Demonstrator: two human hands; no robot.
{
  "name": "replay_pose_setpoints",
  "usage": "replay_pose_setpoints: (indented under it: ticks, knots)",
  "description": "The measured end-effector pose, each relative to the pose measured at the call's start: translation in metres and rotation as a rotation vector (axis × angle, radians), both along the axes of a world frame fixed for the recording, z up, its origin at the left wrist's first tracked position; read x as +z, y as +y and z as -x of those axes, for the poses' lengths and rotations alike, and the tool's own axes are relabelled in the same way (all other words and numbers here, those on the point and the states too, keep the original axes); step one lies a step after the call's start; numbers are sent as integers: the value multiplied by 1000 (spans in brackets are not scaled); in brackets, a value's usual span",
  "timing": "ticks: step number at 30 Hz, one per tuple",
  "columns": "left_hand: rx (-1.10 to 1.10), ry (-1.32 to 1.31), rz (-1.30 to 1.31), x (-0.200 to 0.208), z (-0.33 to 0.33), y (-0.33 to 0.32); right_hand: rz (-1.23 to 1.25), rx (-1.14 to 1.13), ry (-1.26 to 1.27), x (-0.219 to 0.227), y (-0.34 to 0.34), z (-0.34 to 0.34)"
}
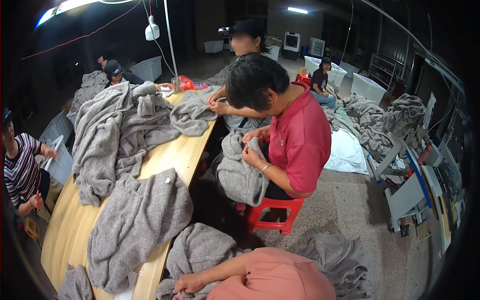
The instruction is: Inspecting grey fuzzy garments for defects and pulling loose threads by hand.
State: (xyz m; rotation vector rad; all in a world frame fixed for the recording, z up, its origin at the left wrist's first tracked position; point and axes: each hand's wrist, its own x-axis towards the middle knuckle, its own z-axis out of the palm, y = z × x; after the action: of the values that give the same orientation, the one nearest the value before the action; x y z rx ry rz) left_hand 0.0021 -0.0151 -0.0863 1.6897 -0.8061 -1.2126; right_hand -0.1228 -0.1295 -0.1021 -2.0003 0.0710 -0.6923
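Knit garment [202, 247], grey and loosely bunched, lies at the near end of the scene, just against the right edge of the long wooden counter [65, 220]. The right hand [189, 283] is on its lower part, fingers curled closed with a fold of the cloth gripped in them; the bare forearm comes in from the right, out of a salmon sleeve [280, 267]. The left hand is out of sight, so I cannot tell how far open it is or what it has hold of. On the counter, left of the garment, a larger grey piece [140, 215] lies spread with a small white tag [168, 180] near its top, and beyond it rises a heaped grey pile [115, 130]. A small grey bundle [75, 284] sits at the counter's near left corner. Farther off, a person in a red shirt [302, 135] sits on a red stool [276, 215], head bent, both hands pinching a grey piece on the lap. Past them, a person in a dark cap handles more grey cloth on the counter. At the left, a person in a striped shirt [22, 162] stands beside it. To the right, grey heaps [367, 125] lie by a white sheet [347, 155], with white bins [367, 89] behind.
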Motion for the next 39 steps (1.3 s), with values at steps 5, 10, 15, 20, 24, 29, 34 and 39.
replay_pose_setpoints:
  ticks: [5,10,15,20,24,29,34,39]
  knots:
    - [125,133,-82,-4,-1,-1,3,19,78,9,-1,2]
    - [57,133,-116,0,1,-5,25,-5,90,5,-3,6]
    - [66,56,-215,-59,-22,3,0,11,86,0,0,0]
    - [94,72,-183,-73,-24,13,12,34,121,7,3,1]
    - [121,174,-47,-48,-8,8,2,-19,84,2,3,2]
    - [131,214,14,-11,0,7,13,-37,48,5,3,3]
    - [160,249,-11,0,3,8,27,-27,139,10,1,6]
    - [212,378,97,-26,-7,9,16,-30,161,14,2,7]
